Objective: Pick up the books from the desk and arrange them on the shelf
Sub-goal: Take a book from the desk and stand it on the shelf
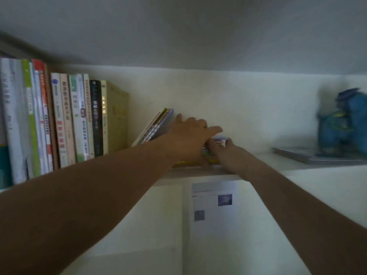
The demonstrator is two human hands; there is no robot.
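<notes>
A row of upright books [65,120] fills the left part of the white shelf [264,159]. To their right a few thin books [156,126] lean leftward. My left hand [188,137] lies against them with straight fingers stretched to the right. Just below it a small stack of flat books [210,160] lies on the shelf. My right hand [220,150] holds the top book of that stack, fingers over its cover and thumb at its far edge. Most of the stack is hidden by both hands.
A blue plush toy [343,124] stands at the shelf's right end on some flat booklets [294,154]. A printed sheet [214,201] is stuck to the white panel under the shelf. Bare shelf board lies between the stack and the booklets.
</notes>
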